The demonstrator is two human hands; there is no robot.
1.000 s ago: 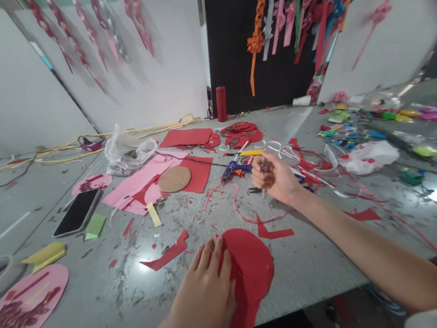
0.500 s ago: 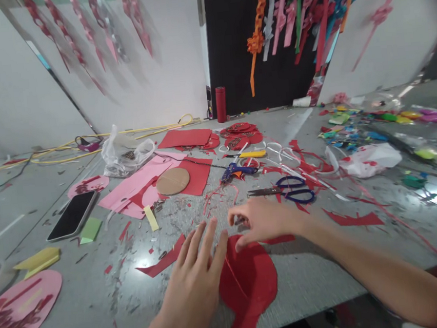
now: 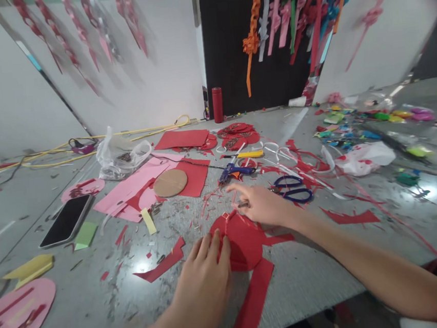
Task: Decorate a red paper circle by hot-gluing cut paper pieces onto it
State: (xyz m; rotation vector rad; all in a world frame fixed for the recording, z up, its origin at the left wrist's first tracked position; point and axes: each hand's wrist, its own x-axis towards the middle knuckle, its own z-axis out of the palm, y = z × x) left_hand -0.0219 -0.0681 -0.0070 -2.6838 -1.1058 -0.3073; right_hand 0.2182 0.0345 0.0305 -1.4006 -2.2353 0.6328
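A round red paper piece (image 3: 244,246) lies on the grey table near its front edge, with a thin red cord across its top. A wide red strip (image 3: 255,299) runs from its lower side toward the edge. My left hand (image 3: 208,276) rests flat on the left part of the round piece, fingers spread a little. Above the piece's top right edge is my right hand (image 3: 259,204), index finger extended and the others curled; what is under those fingers is too small to tell. Beyond it are a blue glue gun (image 3: 237,171) and dark-blue-handled scissors (image 3: 296,188), partly behind the hand.
A cardboard disc (image 3: 170,182) lies on pink and red sheets at centre left. A phone (image 3: 67,220) is further left. Red scraps (image 3: 349,216) and white ribbons are scattered on the right. A red bottle (image 3: 217,105) stands at the back.
The round red piece has moved up and turned, so its strip slants more. My left hand has come onto the piece. My right hand has moved up slightly, its index finger now stretched out.
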